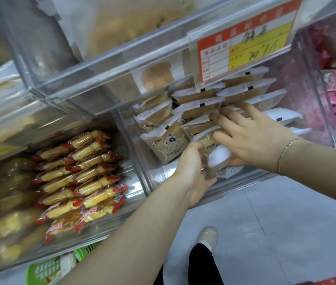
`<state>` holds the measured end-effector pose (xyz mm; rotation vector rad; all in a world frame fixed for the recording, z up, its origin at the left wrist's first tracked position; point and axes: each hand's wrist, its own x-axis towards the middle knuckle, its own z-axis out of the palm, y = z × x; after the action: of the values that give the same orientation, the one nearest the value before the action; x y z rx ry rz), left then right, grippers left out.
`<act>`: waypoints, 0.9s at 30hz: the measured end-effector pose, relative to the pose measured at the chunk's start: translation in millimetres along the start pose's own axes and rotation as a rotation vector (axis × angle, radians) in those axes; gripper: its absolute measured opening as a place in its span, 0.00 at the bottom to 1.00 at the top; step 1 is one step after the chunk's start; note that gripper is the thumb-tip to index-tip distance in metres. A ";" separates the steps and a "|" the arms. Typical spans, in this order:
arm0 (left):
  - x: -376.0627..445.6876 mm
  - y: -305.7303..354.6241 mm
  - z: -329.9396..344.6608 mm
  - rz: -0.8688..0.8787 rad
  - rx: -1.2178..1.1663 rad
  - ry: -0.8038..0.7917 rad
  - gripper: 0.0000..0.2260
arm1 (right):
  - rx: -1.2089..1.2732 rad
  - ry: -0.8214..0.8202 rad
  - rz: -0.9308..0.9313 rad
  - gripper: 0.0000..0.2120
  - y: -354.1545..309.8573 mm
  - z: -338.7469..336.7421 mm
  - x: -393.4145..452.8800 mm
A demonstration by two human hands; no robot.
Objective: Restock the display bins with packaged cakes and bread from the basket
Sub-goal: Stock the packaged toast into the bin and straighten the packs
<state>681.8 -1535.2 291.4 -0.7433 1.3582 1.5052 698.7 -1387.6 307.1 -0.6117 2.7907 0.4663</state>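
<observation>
Gripping a brown bread packet (217,161) at the front of the clear bin (152,177), the left hand (191,171) curls underneath while the right hand (251,136) lies flat, fingers straight, on top.

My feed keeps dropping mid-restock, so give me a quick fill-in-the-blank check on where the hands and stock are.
1. The left hand grips a tan packet printed with a cartoon ____.
2. The right hand lies with fingers spread on the packets in the clear bin; its wrist wears a thin ____.
3. The cakes in the bin to the left have wrappers with ____ ends.
4. The basket near the bottom edge is ____.

Missing words: cow; bracelet; red; green
</observation>
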 end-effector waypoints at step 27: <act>-11.2 59.0 -12.5 0.915 1.609 0.675 0.18 | 0.616 0.408 0.655 0.18 27.8 24.0 -18.0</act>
<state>630.1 -1546.4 322.2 0.5783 2.9381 0.1755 706.3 -1348.7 297.6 0.3985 3.2168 -0.4748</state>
